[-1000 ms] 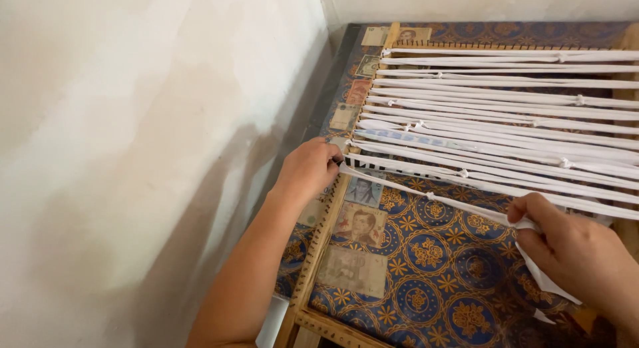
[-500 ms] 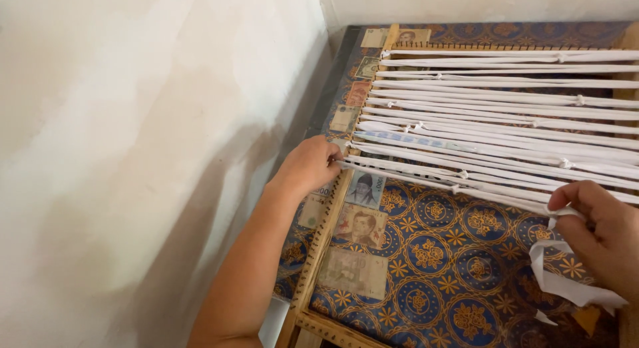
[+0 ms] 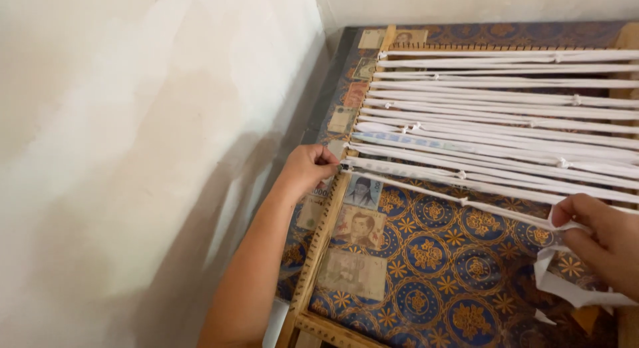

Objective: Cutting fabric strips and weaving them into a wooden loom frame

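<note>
Head view, from left to right: the left hand (image 3: 307, 169) pinches the end of a white strip (image 3: 466, 200) against the left rail of the wooden frame (image 3: 318, 241), which lies on a surface covered by a blue patterned cloth (image 3: 439, 255) with banknotes (image 3: 363, 191). The strip runs taut across to the right hand (image 3: 599, 245), clenched on its crumpled tail. It looks light, soft and easily torn, so it is best gripped at the ends, near the rails.
</note>
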